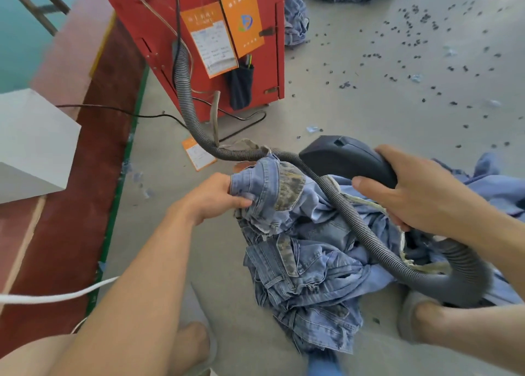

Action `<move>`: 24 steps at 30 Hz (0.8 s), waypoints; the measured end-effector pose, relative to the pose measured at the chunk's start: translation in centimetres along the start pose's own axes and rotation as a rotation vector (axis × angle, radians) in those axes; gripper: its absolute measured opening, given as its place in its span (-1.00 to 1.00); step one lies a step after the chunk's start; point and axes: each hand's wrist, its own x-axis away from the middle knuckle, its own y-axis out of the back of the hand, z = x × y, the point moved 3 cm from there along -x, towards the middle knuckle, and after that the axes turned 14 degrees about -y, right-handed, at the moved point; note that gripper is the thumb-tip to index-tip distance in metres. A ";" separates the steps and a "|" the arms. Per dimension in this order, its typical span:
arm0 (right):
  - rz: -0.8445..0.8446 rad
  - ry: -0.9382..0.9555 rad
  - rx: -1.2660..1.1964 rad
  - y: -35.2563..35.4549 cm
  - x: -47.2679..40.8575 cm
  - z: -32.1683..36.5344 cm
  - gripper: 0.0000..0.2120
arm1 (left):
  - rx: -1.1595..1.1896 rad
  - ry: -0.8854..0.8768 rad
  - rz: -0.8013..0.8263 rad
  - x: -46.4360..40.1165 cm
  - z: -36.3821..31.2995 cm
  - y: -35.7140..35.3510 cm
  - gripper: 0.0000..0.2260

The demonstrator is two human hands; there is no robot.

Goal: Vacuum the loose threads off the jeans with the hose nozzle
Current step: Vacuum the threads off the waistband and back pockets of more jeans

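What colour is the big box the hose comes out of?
Red. The box with the grey hose shows in the head view.

Two hands (216, 196), one hose (355, 219), one nozzle (346, 160).

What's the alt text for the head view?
The left hand grips bunched jeans while the right hand holds the dark hose nozzle. Its grey hose runs to a red machine on the floor.

We've got one head-worn wide-angle cam, looking fwd and down, close over the crumpled blue denim jeans (306, 262) on the grey concrete floor (369, 106); red metal cabinet (159, 20) farther ahead.
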 end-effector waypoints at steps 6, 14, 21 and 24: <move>-0.060 0.045 -0.053 2.1 1.1 0.5 -0.82 | 0.558 -0.129 -0.193 -0.3 -5.6 -0.4 -0.79; -0.093 0.150 -0.065 2.1 2.8 1.6 -0.85 | 1.057 -0.177 -0.264 -0.9 -8.3 -3.1 -0.69; -0.115 0.136 -0.013 0.7 0.3 3.0 -0.82 | 1.076 -0.247 -0.021 -0.3 -9.4 -4.2 -0.68; -0.155 0.104 -0.065 0.6 0.5 2.6 -0.83 | 1.077 -0.268 0.005 -0.1 -9.5 -3.8 -0.68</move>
